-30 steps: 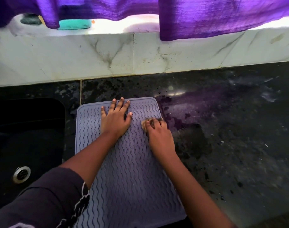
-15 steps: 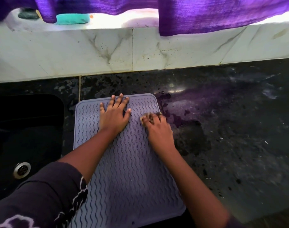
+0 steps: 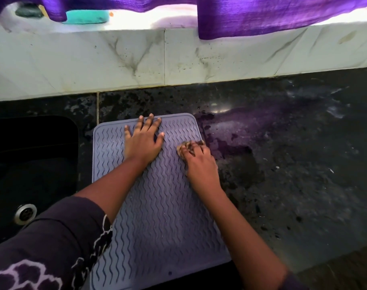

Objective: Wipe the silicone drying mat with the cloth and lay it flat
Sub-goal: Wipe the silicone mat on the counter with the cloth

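Note:
A grey-lilac silicone drying mat (image 3: 165, 216) with wavy ridges lies flat on the black stone counter (image 3: 283, 185). My left hand (image 3: 143, 141) presses palm-down on its far end, fingers spread. My right hand (image 3: 197, 162) is closed over a small bunched brownish cloth (image 3: 188, 144) near the mat's far right edge. Only the cloth's front shows past my fingers.
A black sink (image 3: 32, 164) with a metal drain (image 3: 25, 213) lies left of the mat. White marble backsplash (image 3: 178, 59) runs behind, with a purple curtain (image 3: 272, 13) hanging over it. A teal object (image 3: 86, 16) rests on the sill. Wet patches mark the counter to the right.
My right hand with the cloth has slid toward the mat's right edge. My left hand stays pressed at the far end. The camera view shifted slightly.

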Action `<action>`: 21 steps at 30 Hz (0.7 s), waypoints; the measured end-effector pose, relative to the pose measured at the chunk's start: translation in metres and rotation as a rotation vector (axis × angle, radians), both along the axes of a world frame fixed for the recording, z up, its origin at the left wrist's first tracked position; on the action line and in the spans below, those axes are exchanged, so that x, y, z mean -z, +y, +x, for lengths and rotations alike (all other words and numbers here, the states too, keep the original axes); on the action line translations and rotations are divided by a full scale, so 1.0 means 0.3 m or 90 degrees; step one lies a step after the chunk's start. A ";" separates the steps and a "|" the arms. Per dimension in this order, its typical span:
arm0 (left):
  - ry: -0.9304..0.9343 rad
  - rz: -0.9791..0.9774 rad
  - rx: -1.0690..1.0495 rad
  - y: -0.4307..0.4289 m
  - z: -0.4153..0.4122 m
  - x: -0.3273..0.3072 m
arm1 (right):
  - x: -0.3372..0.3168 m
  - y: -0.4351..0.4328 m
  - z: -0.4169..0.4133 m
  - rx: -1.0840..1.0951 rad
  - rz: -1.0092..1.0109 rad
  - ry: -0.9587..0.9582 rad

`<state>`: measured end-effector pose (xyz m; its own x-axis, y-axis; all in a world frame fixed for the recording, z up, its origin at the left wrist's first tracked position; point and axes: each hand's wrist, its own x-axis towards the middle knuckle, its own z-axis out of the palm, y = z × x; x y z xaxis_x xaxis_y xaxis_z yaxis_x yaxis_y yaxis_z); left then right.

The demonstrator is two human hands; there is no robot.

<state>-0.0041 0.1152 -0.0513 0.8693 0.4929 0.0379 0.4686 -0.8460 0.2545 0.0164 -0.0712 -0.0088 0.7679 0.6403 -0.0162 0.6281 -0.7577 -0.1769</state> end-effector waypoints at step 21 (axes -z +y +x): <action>0.005 0.015 0.002 0.006 0.003 0.019 | -0.033 -0.181 -0.189 0.004 -0.043 0.068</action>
